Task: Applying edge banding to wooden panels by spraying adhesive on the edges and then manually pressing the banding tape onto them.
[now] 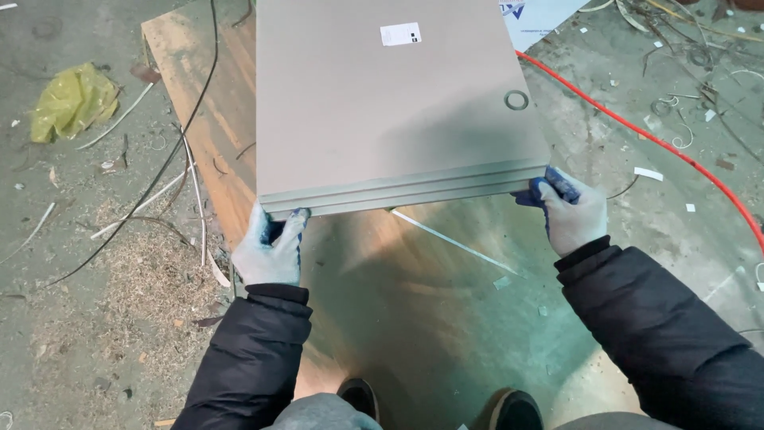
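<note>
I'm gripping a flat grey rectangular metal cabinet door panel (390,111) by its near edge, both hands gloved in pale fabric with blue fingertips. My left hand (269,251) is clamped on the near-left corner, fingers curled under the stepped edge. My right hand (569,211) is clamped on the near-right corner the same way. The panel is hanging above a brown plywood sheet (199,135) lying on the concrete floor (64,334); I can't tell whether its far end is touching anything. A small white label (400,33) is sitting near the panel's far end, a round lock hole (516,100) near its right edge. An orange cable (637,131) is running across the floor at right, a crumpled yellow plastic bag (72,99) lying at far left, sawdust (151,271) beside the plywood.
</note>
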